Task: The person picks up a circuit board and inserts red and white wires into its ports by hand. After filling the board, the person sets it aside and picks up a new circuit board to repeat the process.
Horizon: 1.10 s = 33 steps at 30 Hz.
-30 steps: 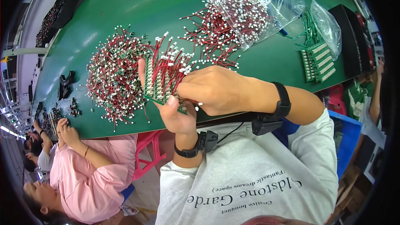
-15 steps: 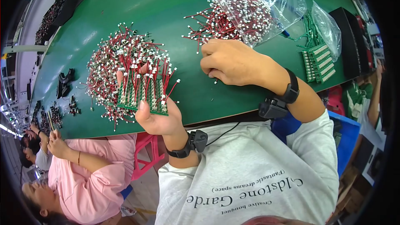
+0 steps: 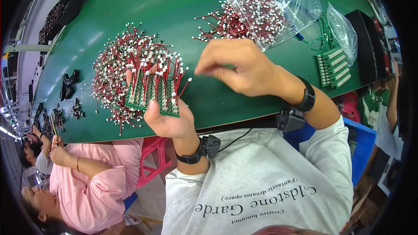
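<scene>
My left hand (image 3: 167,122) holds a green circuit board (image 3: 152,95) flat by its near edge, with several red wires with white plugs standing up from it. My right hand (image 3: 237,67) hovers just right of the board, fingers curled and pinched together; I cannot see anything between them. Behind the board lies a big pile of red wires with white connectors (image 3: 117,69) on the green table (image 3: 143,4). A clear plastic bag (image 3: 270,4) with more such wires spilling out lies beyond my right hand.
A second clear bag with green boards (image 3: 333,61) lies at the right, next to a black box (image 3: 370,43). Black parts (image 3: 67,85) sit at the left. A person in pink (image 3: 82,178) works at the lower left.
My right hand came off the board, reached toward the wire bag, and is now back near the board. My left hand has tilted the board flatter and shifted it slightly left.
</scene>
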### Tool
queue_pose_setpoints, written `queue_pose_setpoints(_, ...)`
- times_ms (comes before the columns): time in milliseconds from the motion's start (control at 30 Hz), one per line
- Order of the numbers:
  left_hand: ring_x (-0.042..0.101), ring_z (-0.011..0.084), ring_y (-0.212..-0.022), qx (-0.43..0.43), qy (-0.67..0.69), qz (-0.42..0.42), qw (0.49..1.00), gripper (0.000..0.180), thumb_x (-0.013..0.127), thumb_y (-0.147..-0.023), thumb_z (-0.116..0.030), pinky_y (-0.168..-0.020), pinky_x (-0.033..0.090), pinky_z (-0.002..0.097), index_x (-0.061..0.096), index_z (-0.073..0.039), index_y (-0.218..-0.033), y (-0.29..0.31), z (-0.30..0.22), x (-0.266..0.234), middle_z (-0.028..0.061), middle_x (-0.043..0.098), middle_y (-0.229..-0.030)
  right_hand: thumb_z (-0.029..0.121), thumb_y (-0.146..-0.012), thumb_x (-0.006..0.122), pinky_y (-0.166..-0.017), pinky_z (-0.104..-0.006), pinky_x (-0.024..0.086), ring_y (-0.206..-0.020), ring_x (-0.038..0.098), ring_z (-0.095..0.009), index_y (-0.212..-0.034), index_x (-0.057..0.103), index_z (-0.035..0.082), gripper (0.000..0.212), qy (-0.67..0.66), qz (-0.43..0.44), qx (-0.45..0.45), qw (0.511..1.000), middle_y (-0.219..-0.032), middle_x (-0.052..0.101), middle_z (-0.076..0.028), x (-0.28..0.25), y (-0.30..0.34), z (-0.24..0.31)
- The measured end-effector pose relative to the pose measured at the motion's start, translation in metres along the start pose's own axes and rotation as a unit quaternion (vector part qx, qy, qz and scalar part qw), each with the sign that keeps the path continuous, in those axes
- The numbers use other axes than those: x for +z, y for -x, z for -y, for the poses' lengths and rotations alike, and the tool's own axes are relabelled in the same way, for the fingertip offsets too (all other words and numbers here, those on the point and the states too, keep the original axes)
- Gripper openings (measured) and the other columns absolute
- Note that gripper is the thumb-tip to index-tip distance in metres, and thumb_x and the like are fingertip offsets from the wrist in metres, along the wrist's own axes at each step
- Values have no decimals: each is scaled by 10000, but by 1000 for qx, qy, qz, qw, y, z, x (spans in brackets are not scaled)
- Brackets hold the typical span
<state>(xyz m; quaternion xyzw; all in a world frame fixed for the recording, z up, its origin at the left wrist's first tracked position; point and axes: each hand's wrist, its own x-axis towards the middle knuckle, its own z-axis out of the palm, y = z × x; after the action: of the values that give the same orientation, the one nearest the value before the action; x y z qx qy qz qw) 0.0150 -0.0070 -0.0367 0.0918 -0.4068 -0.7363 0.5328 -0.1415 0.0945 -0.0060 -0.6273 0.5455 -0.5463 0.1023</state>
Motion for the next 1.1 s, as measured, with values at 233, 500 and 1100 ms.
queue_pose_setpoints(233,627,245,-930,-70,-46,-81,993,577,418,-842,-310,-822,483,391,460,-6,-1331,15,11,16,140,638,-1074,-30,-766,680,-620,-359,511,-729,640,-312,-893,642,-7,135,-68,68,41,995,-821,636,-134,19,10,19)
queue_pose_setpoints(500,563,170,-709,-118,18,18,993,691,387,-846,-315,-684,457,335,254,-112,-1494,20,17,-5,116,614,-999,5,-780,681,-626,-396,484,-728,606,-330,-892,570,-10,158,-86,79,53,992,-818,582,-134,23,12,17)
queue_pose_setpoints(1100,576,260,-1004,-50,-144,-15,988,917,528,-697,-210,-889,486,389,136,-31,-1507,9,1,40,197,501,-1255,-2,-795,630,-580,-391,475,-666,606,-333,-883,575,-29,107,-70,95,65,991,-784,601,-147,24,13,16)
